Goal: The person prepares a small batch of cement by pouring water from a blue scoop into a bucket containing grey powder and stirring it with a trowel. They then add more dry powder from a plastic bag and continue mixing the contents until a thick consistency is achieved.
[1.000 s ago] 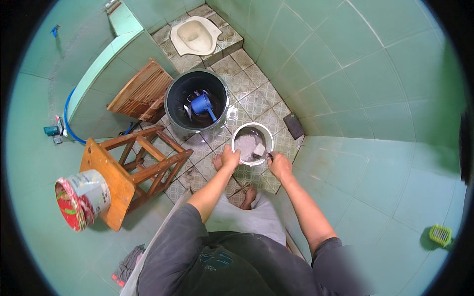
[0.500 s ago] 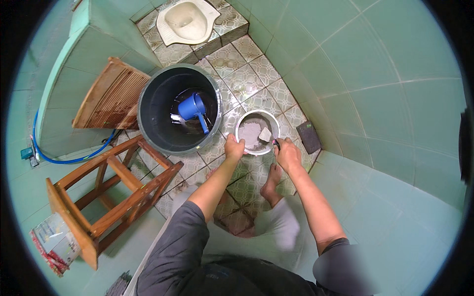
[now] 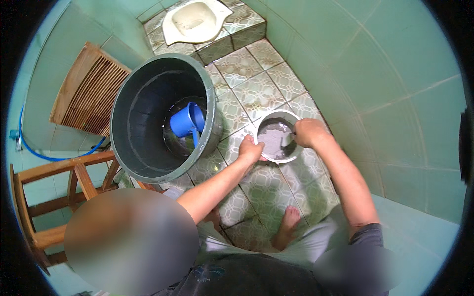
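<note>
A white bucket [image 3: 261, 118] stands on the tiled floor with thick grey paste [image 3: 272, 138] inside. My left hand [image 3: 251, 149] grips its left rim, thumb over the edge and fingers against the outside. Over the right rim, my right hand [image 3: 310, 133] is closed round the handle of a small putty knife [image 3: 287, 141]. Its pale blade dips into the paste; the handle is mostly hidden by my fingers. Left of the bucket, a large dark grey tub [image 3: 143, 106] holds a blue dipper [image 3: 183, 122] lying in shallow water.
A wooden washboard [image 3: 91, 91] leans against the wall behind the tub. At the left lies a wooden stool [image 3: 54, 172], near a blue hose [image 3: 42, 154]. A squat toilet [image 3: 195, 22] sits on a raised step. Green tiled wall [image 3: 375, 98] rises at the right.
My view has shifted, so the bucket and tub look larger. My right hand has moved over the bucket, and the putty knife's blade is now lower and steeper in the paste.
</note>
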`<action>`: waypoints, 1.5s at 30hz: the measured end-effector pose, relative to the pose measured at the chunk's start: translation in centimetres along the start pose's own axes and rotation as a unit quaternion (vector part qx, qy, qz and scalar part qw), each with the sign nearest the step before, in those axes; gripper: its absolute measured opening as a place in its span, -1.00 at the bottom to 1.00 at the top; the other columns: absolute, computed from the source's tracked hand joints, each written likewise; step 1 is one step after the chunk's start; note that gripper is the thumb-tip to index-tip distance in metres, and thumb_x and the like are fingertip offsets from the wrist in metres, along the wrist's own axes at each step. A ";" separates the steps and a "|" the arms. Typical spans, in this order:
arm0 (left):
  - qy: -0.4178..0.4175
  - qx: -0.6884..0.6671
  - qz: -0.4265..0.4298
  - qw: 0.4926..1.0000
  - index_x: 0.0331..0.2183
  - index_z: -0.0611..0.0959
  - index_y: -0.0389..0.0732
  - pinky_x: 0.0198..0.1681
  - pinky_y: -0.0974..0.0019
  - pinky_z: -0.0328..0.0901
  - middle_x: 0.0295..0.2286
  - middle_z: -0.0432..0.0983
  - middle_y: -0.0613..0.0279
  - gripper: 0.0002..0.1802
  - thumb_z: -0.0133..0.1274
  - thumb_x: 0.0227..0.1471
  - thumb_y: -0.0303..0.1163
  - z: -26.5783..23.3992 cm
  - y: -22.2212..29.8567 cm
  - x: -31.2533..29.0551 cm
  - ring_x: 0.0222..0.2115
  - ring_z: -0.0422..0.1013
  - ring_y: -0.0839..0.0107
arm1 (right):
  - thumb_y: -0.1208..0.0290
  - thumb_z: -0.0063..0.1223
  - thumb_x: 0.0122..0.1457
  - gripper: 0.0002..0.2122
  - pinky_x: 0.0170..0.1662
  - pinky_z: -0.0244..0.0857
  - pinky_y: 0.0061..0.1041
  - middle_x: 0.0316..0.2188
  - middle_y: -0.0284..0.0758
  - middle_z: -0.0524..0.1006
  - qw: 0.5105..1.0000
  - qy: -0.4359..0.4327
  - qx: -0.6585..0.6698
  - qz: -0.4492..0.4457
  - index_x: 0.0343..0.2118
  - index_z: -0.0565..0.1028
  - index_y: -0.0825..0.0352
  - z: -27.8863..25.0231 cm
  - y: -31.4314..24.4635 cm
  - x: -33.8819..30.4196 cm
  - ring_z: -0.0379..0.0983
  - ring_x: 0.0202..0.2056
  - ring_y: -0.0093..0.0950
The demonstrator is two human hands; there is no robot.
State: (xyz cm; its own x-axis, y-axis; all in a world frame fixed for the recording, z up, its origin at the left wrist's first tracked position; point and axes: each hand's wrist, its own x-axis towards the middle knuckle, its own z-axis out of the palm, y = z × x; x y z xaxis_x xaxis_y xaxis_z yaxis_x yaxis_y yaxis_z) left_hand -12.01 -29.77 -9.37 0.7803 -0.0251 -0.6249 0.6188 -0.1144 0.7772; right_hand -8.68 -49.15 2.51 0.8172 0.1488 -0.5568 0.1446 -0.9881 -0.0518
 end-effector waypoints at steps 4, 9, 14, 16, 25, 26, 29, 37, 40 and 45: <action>-0.026 0.003 0.023 0.999 -0.27 0.35 -0.38 -0.59 0.25 0.55 -0.39 0.40 0.04 -0.75 0.04 0.00 -0.56 0.7 -0.2 2.0 -0.49 0.51 0.19 | 0.44 0.06 -0.06 -0.80 -0.15 0.42 -0.26 -0.29 -0.07 0.59 0.999 0.018 -0.050 -0.001 -0.38 0.62 0.35 0.6 0.2 1.7 0.55 -0.21 -0.19; -0.002 0.022 0.020 1.000 -0.08 0.36 -0.44 -0.64 0.29 0.50 -0.25 0.53 -0.09 -0.49 0.11 -0.08 -0.45 0.6 -2.8 4.3 -0.47 0.57 0.16 | 0.44 0.05 -0.06 -0.81 -0.15 0.41 -0.24 -0.32 -0.02 0.57 0.996 0.082 -0.003 -0.016 -0.41 0.61 0.40 2.9 0.1 2.4 0.54 -0.23 -0.13; -0.067 0.316 0.076 0.943 -0.18 0.53 -0.39 -0.51 0.29 0.47 -0.32 0.54 -0.05 -0.51 0.03 0.08 -0.11 -2.4 3.7 -3.2 -0.37 0.54 0.20 | 0.41 0.07 -0.06 -0.80 -0.12 0.40 -0.22 -0.32 -0.03 0.57 0.996 0.086 0.017 -0.025 -0.39 0.61 0.36 2.5 -0.3 0.5 0.52 -0.22 -0.13; -0.206 0.445 0.197 0.849 -0.32 0.58 -0.34 -0.52 0.36 0.41 -0.44 0.56 0.02 -0.47 -0.01 0.10 0.04 -4.8 8.3 -7.8 -0.39 0.55 0.24 | 0.37 0.12 -0.05 -0.80 -0.12 0.39 -0.22 -0.30 -0.07 0.58 0.996 0.083 0.022 -0.028 -0.34 0.62 0.30 2.3 0.8 -0.2 0.52 -0.21 -0.14; 0.077 0.484 0.159 0.857 -0.58 0.59 -0.29 -0.57 0.31 0.38 -0.65 0.51 0.10 -0.49 0.00 0.12 -0.02 -23.2 16.9 1.4 -0.61 0.53 0.32 | 0.34 0.16 0.00 -0.79 -0.12 0.38 -0.24 -0.30 -0.13 0.59 0.992 0.097 0.074 -0.040 -0.29 0.62 0.28 1.0 -0.6 -0.4 0.51 -0.21 -0.16; 0.081 0.499 0.086 0.859 -0.55 0.62 -0.30 -0.53 0.26 0.39 -0.62 0.53 0.05 -0.46 0.00 0.10 0.03 -24.2 15.3 3.8 -0.59 0.53 0.29 | 0.34 0.16 0.00 -0.79 -0.12 0.38 -0.24 -0.30 -0.13 0.59 0.991 0.101 0.071 -0.044 -0.29 0.62 0.28 1.3 -0.6 0.0 0.51 -0.21 -0.16; 0.067 0.601 0.029 0.796 -0.44 0.68 -0.36 -0.39 0.18 0.44 -0.50 0.59 -0.04 -0.34 -0.01 0.05 0.17 -22.8 13.8 6.9 -0.52 0.56 0.20 | 0.31 0.15 0.02 -0.79 -0.12 0.38 -0.23 -0.31 -0.13 0.59 0.993 0.114 0.024 -0.034 -0.30 0.63 0.27 1.5 0.5 -0.2 0.51 -0.23 -0.16; 0.076 0.650 -0.056 0.754 -0.14 0.67 -0.13 -0.05 0.17 0.38 -0.09 0.54 0.12 -0.58 0.10 -0.05 -0.15 -23.3 9.2 11.5 -0.07 0.48 0.18 | 0.32 0.15 0.01 -0.80 -0.12 0.38 -0.23 -0.32 -0.13 0.59 0.994 0.087 0.064 -0.012 -0.29 0.63 0.22 2.0 0.1 -0.2 0.51 -0.23 -0.17; 0.144 0.629 -0.004 0.764 -0.19 0.69 -0.17 -0.06 0.15 0.39 -0.14 0.57 0.08 -0.63 0.13 -0.11 -0.31 -24.4 8.4 12.3 -0.09 0.49 0.17 | 0.33 0.16 0.01 -0.79 -0.11 0.38 -0.23 -0.32 -0.12 0.59 0.994 0.083 0.067 -0.009 -0.29 0.63 0.24 2.3 0.7 0.4 0.51 -0.23 -0.16; 0.148 0.540 -0.051 0.827 -0.25 0.69 -0.25 -0.15 0.16 0.44 -0.23 0.59 -0.02 -0.66 0.20 -0.13 -0.32 -26.5 9.6 11.6 -0.19 0.54 0.13 | 0.35 0.16 0.00 -0.79 -0.10 0.38 -0.23 -0.31 -0.10 0.58 0.993 0.098 0.067 -0.006 -0.29 0.63 0.27 2.0 0.9 0.4 0.51 -0.22 -0.15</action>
State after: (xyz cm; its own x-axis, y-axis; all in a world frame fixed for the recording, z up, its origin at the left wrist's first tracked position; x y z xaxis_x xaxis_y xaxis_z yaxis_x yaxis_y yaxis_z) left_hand 5.41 -4.83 -7.19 0.8165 0.2647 -0.5132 0.3651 -0.9252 0.1037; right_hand -9.26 -50.09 0.59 0.9105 0.1531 -0.3841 0.0913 -0.9805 -0.1742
